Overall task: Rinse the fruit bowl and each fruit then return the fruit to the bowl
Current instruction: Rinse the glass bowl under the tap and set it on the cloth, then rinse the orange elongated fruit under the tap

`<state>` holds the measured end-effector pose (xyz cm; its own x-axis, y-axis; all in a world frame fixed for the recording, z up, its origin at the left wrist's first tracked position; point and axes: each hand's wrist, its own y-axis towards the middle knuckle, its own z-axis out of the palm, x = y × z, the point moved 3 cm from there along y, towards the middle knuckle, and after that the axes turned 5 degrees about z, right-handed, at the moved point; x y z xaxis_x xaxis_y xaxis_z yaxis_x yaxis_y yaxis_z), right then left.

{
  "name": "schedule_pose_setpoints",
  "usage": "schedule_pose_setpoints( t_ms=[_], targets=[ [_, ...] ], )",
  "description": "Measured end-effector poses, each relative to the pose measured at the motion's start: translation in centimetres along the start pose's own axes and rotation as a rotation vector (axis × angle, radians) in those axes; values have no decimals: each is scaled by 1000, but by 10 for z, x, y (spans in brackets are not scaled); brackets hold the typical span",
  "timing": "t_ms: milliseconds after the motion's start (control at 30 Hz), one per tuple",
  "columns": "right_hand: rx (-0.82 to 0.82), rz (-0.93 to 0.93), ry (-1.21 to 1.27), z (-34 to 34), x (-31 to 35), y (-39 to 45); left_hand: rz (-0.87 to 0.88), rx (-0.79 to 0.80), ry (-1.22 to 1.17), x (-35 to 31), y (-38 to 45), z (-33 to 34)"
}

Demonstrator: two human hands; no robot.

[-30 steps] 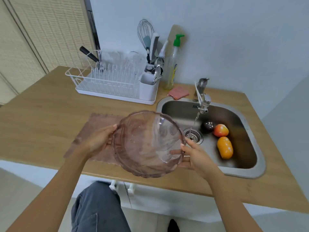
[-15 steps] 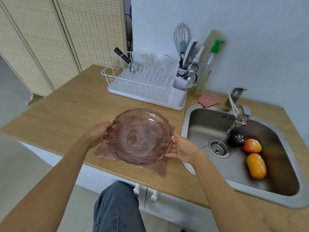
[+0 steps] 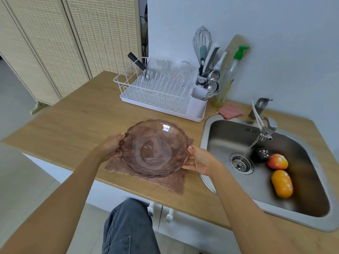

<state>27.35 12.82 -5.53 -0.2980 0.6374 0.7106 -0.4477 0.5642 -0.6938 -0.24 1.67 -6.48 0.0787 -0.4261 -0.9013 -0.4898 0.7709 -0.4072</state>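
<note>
The clear pinkish fruit bowl (image 3: 155,149) is upright over a brown cloth (image 3: 172,180) on the wooden counter, left of the sink. My left hand (image 3: 110,146) grips its left rim and my right hand (image 3: 199,160) grips its right rim. I cannot tell whether the bowl rests on the cloth or hovers just above it. Three fruits lie in the steel sink (image 3: 216,136): a dark one (image 3: 262,153) by the drain, a red-orange one (image 3: 277,161) and an orange one (image 3: 282,183). Water runs from the tap (image 3: 266,129) onto the drain.
A white dish rack (image 3: 157,92) with a utensil cup stands at the back of the counter. A green-capped soap bottle (image 3: 229,77) and a pink sponge cloth (image 3: 230,111) sit behind the sink. The counter's front edge runs just below the brown cloth.
Both hands have carried the bowl from beside the sink leftward and down over the brown cloth, turning it from tilted to level. The fruits have stayed in the sink.
</note>
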Motion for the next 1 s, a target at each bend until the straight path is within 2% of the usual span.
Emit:
schedule_pose_setpoints(
  t_ms=[267,400,500,733,867,933,1000],
  targets=[
    [-50,10,58,-33,0,-20,60,-152,110,-34,3,-10],
    [-108,-11,118,-71,-7,-33,240,-195,251,-76,1,8],
    [-163,-16,174,-99,-16,-42,363,-158,416,-99,-6,53],
    [-515,-85,137,-175,-37,-51,614,84,650,-89,-28,213],
    [-704,-113,28,-220,-57,-55,619,285,926,-47,-22,285],
    [-826,-114,-65,-242,-67,-56,635,262,1176,-24,-8,299],
    [-951,-100,-168,-260,-74,-60,656,209,1321,-10,3,302]
  ],
)
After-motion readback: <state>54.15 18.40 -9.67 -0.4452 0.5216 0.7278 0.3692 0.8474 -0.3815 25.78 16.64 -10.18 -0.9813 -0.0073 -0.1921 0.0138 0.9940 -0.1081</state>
